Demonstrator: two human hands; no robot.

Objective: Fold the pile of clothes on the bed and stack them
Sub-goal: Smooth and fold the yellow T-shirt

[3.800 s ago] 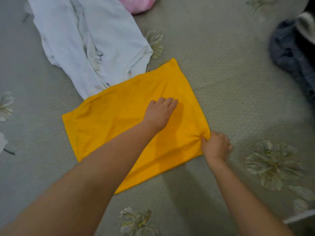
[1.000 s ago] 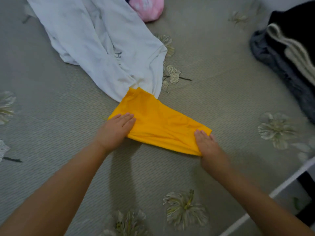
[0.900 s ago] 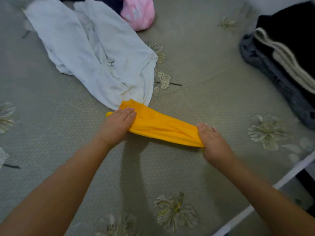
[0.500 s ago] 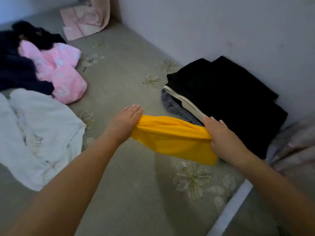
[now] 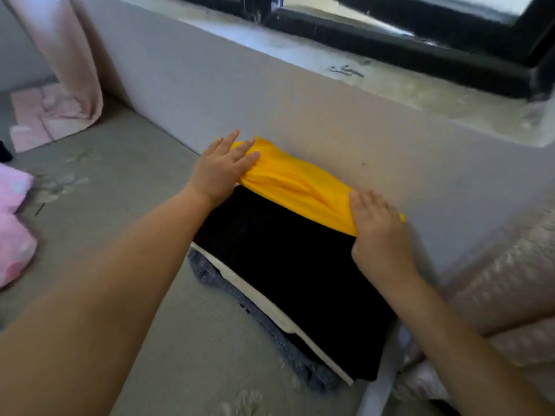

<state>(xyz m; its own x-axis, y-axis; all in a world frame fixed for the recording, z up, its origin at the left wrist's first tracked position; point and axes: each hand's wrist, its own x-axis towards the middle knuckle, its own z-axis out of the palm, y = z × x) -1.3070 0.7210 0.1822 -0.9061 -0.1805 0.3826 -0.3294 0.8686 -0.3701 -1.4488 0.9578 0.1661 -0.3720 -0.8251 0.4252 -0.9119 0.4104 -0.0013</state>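
Grip: left hand (image 5: 220,169) and right hand (image 5: 379,228) each pinching one end of folded yellow garment (image 5: 295,184), fingers flat on top. Garment soft, light, sagging between hands; best held at both ends. Sits on far edge of black stack (image 5: 288,271), against wall (image 5: 330,115). Bed (image 5: 120,181) below.

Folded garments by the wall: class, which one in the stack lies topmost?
The folded yellow cloth, held at its ends by the left hand and right hand. It lies on the black garment; the grey one is lowest.
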